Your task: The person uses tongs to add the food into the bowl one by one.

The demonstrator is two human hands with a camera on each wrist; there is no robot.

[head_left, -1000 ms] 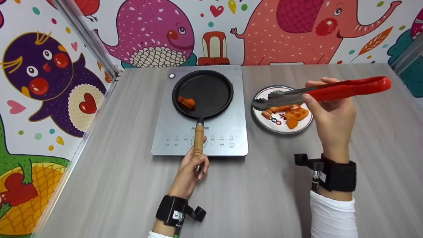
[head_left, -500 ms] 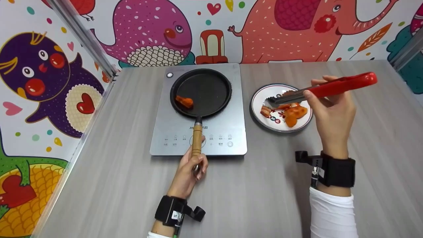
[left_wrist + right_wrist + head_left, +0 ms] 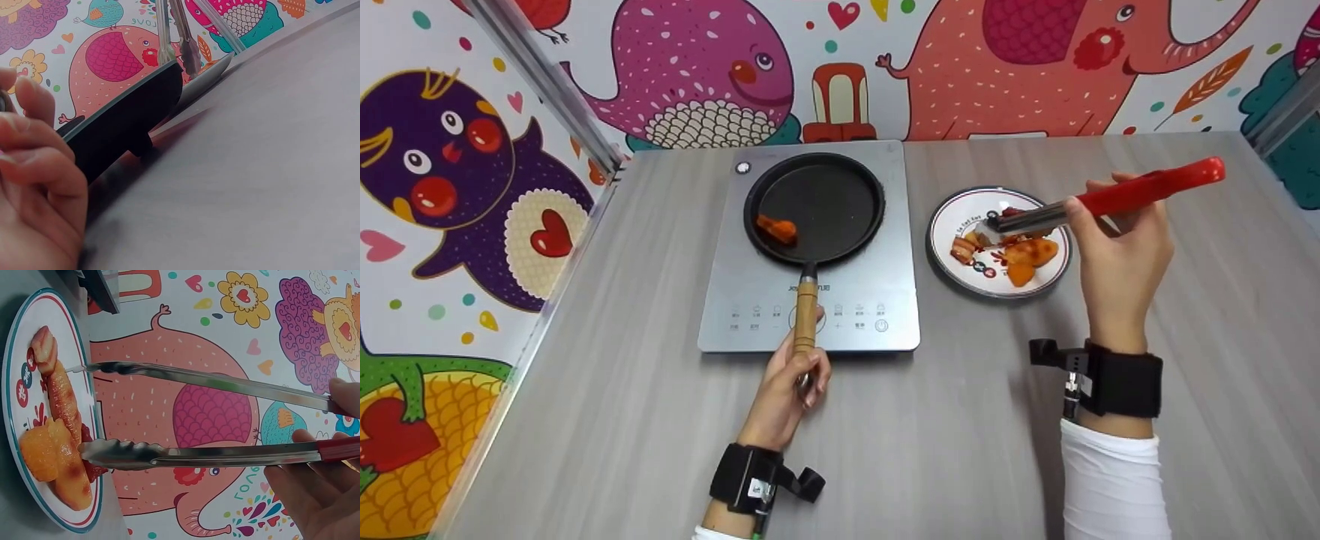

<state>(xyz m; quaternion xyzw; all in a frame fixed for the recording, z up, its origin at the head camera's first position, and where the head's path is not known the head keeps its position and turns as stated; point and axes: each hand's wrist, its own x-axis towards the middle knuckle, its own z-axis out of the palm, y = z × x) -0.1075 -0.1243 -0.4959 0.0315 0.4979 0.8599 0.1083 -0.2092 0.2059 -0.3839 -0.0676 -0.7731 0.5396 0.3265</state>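
Observation:
My left hand (image 3: 786, 394) grips the wooden handle (image 3: 805, 315) of a round black frying pan (image 3: 832, 210). Near the pan's lower left rim lies one small orange-brown food piece (image 3: 777, 229). Red-handled metal tongs (image 3: 1147, 191) are held between the thumb and fingers of my right hand (image 3: 1123, 274). Their tips stand apart, low over a white patterned plate (image 3: 956, 214). Several browned food pieces (image 3: 66, 402) rest on that plate, one orange lump (image 3: 38, 453) among them. One tong tip overlaps the edge of a piece in the right wrist view; whether it touches is unclear.
The pan sits on a flat silver induction cooker (image 3: 855, 300), left of the plate. Both stand on a grey wood-grain table (image 3: 945, 435). Cartoon-printed panels (image 3: 690, 67) rise behind and at the left, joined by a metal corner post (image 3: 562, 82).
My right hand has swung the tongs so their tips moved right and down over the plate's food. The left hand keeps its hold on the pan handle, and the pan piece stays put.

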